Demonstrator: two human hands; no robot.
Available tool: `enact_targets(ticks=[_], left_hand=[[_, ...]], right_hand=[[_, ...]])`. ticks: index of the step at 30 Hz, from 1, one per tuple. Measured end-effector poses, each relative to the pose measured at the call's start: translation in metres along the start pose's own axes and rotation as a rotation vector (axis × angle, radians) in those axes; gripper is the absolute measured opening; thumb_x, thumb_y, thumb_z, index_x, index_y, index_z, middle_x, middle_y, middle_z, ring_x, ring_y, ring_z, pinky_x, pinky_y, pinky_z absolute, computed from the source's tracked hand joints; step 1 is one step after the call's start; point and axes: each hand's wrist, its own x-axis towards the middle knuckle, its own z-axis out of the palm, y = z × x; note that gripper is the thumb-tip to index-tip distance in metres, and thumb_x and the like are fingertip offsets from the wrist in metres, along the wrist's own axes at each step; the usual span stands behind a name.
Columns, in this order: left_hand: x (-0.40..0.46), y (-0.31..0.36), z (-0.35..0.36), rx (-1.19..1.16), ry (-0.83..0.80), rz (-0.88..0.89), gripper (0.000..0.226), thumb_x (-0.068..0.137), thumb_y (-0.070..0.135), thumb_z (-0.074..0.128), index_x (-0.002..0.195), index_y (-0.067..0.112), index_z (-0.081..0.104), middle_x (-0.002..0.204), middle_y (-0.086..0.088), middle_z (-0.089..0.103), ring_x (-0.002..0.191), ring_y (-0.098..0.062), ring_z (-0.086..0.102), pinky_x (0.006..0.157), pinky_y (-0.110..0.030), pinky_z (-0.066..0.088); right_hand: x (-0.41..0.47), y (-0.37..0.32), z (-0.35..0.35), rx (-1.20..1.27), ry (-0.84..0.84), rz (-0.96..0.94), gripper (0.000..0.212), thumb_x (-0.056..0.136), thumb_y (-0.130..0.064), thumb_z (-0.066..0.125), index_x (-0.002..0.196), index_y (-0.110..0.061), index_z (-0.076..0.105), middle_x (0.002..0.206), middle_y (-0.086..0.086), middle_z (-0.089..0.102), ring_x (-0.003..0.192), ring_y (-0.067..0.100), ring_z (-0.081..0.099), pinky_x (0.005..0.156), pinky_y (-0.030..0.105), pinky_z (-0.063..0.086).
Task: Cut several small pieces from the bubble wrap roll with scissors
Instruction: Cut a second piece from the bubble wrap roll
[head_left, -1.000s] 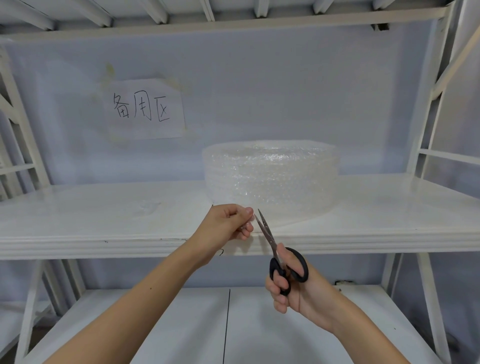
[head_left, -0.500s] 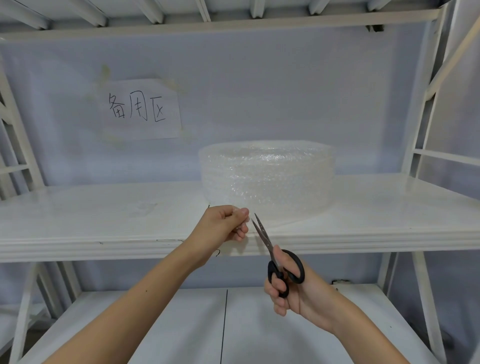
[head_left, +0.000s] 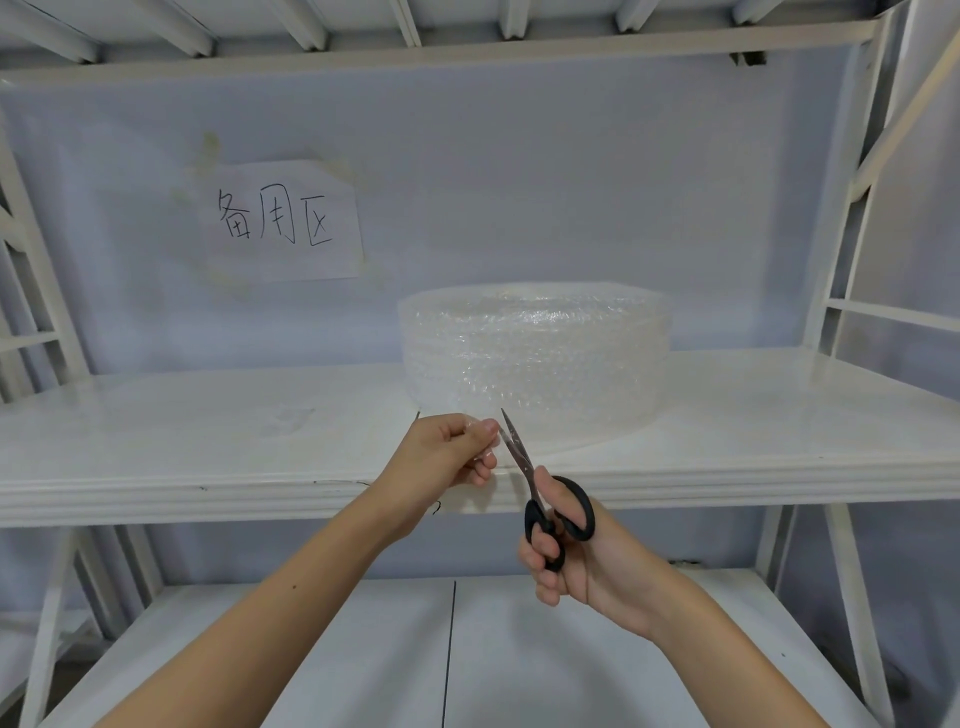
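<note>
Roll (head_left: 535, 358) on shelf (head_left: 208, 441) near front edge. Left hand (head_left: 447, 457) pinching the loose wrap end; right hand (head_left: 566, 556) gripping scissors (head_left: 540, 493), blades upright just right of the pinch.

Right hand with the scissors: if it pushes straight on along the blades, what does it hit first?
Probably the loose bubble wrap strip that the left hand pinches, right at the tips of the scissors. Beyond it stands the bubble wrap roll. The right hand is lower; depth is unclear.
</note>
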Motion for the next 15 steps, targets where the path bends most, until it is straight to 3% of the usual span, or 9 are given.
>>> enact_targets(ticks=[9,15], left_hand=[[0.0017,-0.0047,0.0014,-0.019,0.014,-0.003,0.024,0.097,0.023,0.059,0.084,0.004,0.065,0.067,-0.004,0.061,0.056,-0.011,0.056,0.060,-0.020,0.051],[0.0011,-0.0067,0.0017,-0.018,0.012,-0.006,0.024,0.097,0.023,0.059,0.083,0.004,0.065,0.066,-0.003,0.061,0.056,-0.012,0.055,0.060,-0.021,0.051]], right_hand=[[-0.0027,-0.0028,0.0047,0.001,0.070,-0.029,0.059,0.072,-0.063,0.069,0.057,-0.014,0.041,0.061,0.007,0.041,0.048,0.020,0.034,0.049,0.029,0.037],[-0.0030,0.0007,0.0099,-0.042,0.117,-0.062,0.051,0.074,-0.055,0.066,0.056,-0.012,0.043,0.059,0.008,0.041,0.046,0.018,0.035,0.046,0.028,0.038]])
